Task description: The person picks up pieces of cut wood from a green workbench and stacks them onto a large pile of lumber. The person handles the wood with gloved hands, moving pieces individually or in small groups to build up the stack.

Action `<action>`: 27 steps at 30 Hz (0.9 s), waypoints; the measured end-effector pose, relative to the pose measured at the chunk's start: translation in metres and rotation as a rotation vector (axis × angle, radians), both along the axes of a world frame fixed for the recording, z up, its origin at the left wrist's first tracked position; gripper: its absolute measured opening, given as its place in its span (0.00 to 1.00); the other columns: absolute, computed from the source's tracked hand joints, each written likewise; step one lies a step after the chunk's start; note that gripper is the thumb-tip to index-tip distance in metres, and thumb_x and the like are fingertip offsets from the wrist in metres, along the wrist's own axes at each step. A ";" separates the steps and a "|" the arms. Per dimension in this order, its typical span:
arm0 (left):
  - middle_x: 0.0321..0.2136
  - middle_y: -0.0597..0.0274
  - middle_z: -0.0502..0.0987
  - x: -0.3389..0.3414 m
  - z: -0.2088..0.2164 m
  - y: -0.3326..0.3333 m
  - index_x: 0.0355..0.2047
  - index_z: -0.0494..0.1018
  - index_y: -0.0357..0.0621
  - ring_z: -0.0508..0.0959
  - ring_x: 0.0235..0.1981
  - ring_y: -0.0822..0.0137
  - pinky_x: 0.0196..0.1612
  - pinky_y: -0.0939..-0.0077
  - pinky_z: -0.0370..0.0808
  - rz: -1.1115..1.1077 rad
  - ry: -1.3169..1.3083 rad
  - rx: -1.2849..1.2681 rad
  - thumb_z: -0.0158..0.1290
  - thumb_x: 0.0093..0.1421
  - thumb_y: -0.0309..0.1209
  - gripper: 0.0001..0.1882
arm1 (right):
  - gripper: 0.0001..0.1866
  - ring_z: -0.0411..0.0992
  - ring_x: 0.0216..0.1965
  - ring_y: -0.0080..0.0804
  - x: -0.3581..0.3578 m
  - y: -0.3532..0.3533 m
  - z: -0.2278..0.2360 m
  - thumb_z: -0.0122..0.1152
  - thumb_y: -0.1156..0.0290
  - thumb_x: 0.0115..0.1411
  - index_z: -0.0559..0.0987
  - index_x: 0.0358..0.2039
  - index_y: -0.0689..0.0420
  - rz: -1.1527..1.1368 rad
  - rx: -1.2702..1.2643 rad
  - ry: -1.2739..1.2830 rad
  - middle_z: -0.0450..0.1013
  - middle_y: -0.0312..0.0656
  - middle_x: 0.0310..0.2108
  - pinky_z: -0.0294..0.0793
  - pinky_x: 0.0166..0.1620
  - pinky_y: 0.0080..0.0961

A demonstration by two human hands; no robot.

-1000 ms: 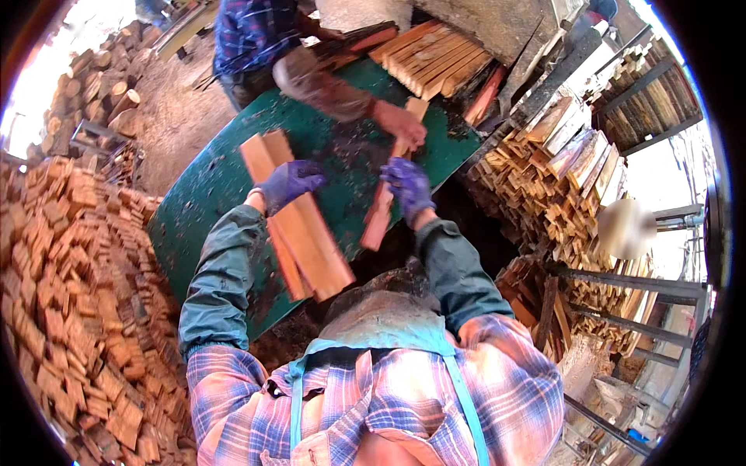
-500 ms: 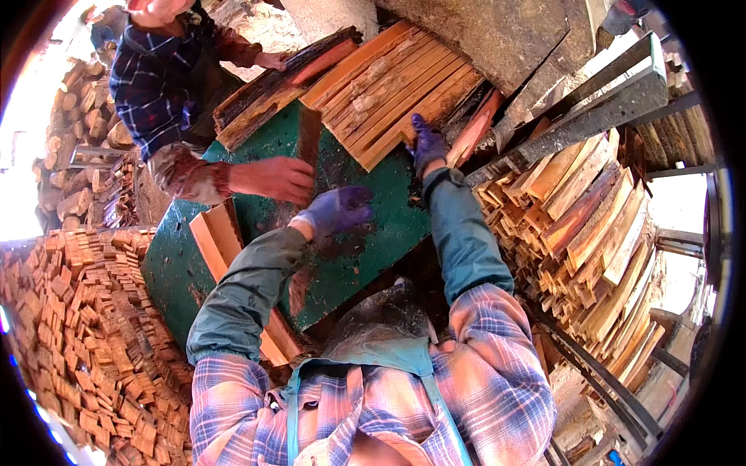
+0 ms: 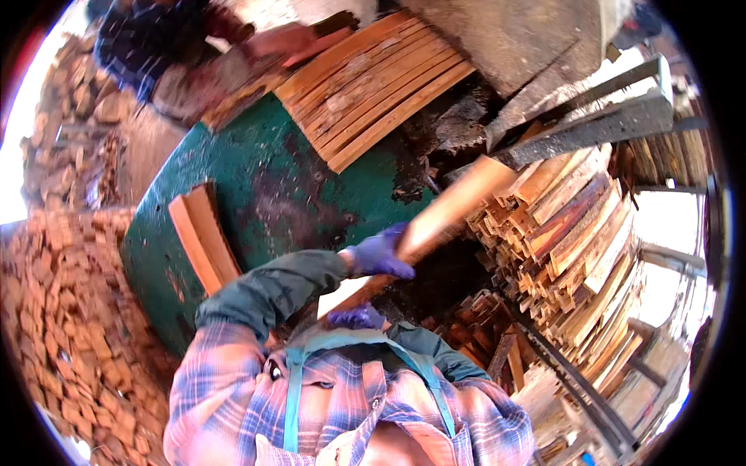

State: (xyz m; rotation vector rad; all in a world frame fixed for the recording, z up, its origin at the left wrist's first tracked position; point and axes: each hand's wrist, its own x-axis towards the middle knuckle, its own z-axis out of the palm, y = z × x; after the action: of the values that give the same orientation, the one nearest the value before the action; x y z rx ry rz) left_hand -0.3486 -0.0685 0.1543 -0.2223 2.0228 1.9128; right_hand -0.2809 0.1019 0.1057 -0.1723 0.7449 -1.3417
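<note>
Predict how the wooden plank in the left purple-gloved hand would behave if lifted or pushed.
The wooden plank is likely stiff: it extends straight beyond the left hand without visible sag. Its long, narrow shape may make it tip if held near one end. Its flat face suggests sliding rather than rolling.

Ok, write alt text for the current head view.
Purple-gloved left hand gripping a wooden board by a green table, right hand near the board's lower end. A row of boards lies at the table's far edge; wood is stacked on both sides.
</note>
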 end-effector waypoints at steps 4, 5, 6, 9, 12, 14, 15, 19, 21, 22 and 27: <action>0.62 0.45 0.65 -0.084 0.079 0.036 0.66 0.58 0.41 0.67 0.62 0.53 0.65 0.60 0.62 -0.311 0.383 -0.006 0.65 0.47 0.56 0.53 | 0.19 0.71 0.50 0.34 -0.102 0.041 -0.001 0.58 0.69 0.63 0.71 0.55 0.57 -0.348 0.250 0.023 0.72 0.40 0.50 0.72 0.54 0.34; 0.61 0.47 0.67 -0.101 0.082 0.027 0.64 0.61 0.42 0.69 0.60 0.54 0.63 0.61 0.65 -0.181 0.497 -0.026 0.64 0.50 0.55 0.48 | 0.19 0.71 0.51 0.35 -0.141 0.051 -0.003 0.57 0.69 0.64 0.71 0.55 0.57 -0.471 0.277 0.074 0.71 0.41 0.50 0.72 0.55 0.35; 0.59 0.48 0.71 -0.121 0.105 -0.005 0.62 0.65 0.42 0.71 0.58 0.55 0.62 0.64 0.68 -0.143 0.475 -0.106 0.65 0.52 0.53 0.43 | 0.19 0.71 0.52 0.36 -0.187 0.067 -0.002 0.55 0.69 0.65 0.70 0.56 0.57 -0.648 0.283 0.126 0.71 0.42 0.51 0.72 0.55 0.36; 0.44 0.47 0.80 -0.170 0.104 -0.117 0.48 0.77 0.43 0.80 0.44 0.54 0.49 0.65 0.76 0.379 0.667 -0.521 0.63 0.54 0.40 0.23 | 0.20 0.70 0.54 0.38 -0.316 0.148 0.032 0.51 0.68 0.67 0.69 0.58 0.56 -1.124 0.245 0.308 0.70 0.44 0.54 0.72 0.57 0.39; 0.39 0.49 0.81 -0.147 0.046 -0.278 0.42 0.78 0.47 0.80 0.41 0.50 0.44 0.59 0.76 0.704 0.400 -1.089 0.56 0.60 0.41 0.15 | 0.20 0.70 0.56 0.41 -0.366 0.191 0.066 0.47 0.68 0.69 0.68 0.61 0.56 -1.211 0.167 0.372 0.70 0.46 0.57 0.72 0.59 0.41; 0.43 0.53 0.80 -0.121 0.018 -0.348 0.46 0.76 0.49 0.79 0.46 0.53 0.48 0.60 0.75 0.509 -0.008 -1.305 0.54 0.60 0.44 0.18 | 0.22 0.69 0.58 0.43 -0.330 0.161 0.053 0.46 0.65 0.70 0.67 0.62 0.55 -0.987 0.122 0.281 0.68 0.48 0.59 0.70 0.60 0.44; 0.43 0.53 0.80 -0.107 0.003 -0.362 0.48 0.76 0.50 0.79 0.47 0.53 0.49 0.61 0.75 0.504 0.032 -1.309 0.54 0.60 0.44 0.19 | 0.23 0.67 0.59 0.44 -0.308 0.132 0.045 0.46 0.62 0.70 0.66 0.63 0.53 -0.861 0.123 0.225 0.67 0.48 0.60 0.69 0.60 0.46; 0.43 0.49 0.80 -0.119 -0.024 -0.337 0.50 0.75 0.45 0.78 0.48 0.48 0.50 0.59 0.74 0.519 0.206 -0.861 0.50 0.63 0.51 0.25 | 0.31 0.67 0.57 0.44 -0.247 0.009 0.017 0.52 0.56 0.66 0.60 0.66 0.52 -0.558 0.132 0.026 0.66 0.50 0.58 0.69 0.58 0.45; 0.42 0.46 0.80 -0.113 -0.022 -0.297 0.50 0.75 0.44 0.77 0.48 0.45 0.51 0.56 0.72 0.522 0.078 -1.135 0.44 0.64 0.58 0.31 | 0.34 0.69 0.55 0.42 -0.238 -0.056 0.013 0.54 0.55 0.66 0.56 0.68 0.50 -0.406 0.195 0.302 0.65 0.51 0.57 0.70 0.56 0.42; 0.42 0.45 0.80 -0.106 -0.012 -0.282 0.50 0.75 0.44 0.77 0.48 0.44 0.51 0.56 0.72 0.499 -0.015 -1.056 0.44 0.64 0.58 0.31 | 0.34 0.71 0.52 0.41 -0.238 -0.085 0.010 0.54 0.54 0.66 0.56 0.68 0.51 -0.363 0.287 0.363 0.68 0.50 0.55 0.71 0.54 0.41; 0.40 0.44 0.80 -0.058 0.004 -0.226 0.50 0.75 0.45 0.78 0.43 0.43 0.47 0.54 0.74 0.556 -0.093 -0.969 0.45 0.63 0.58 0.30 | 0.52 0.69 0.55 0.45 -0.217 -0.185 -0.012 0.60 0.44 0.60 0.43 0.69 0.62 -0.129 0.552 1.007 0.68 0.53 0.56 0.70 0.56 0.36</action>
State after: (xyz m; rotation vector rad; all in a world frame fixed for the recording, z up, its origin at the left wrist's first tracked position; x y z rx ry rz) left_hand -0.4071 -0.2950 0.1578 -1.1704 2.8472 0.9182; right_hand -0.4975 -0.0836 0.0934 -0.3657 1.9663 -1.0676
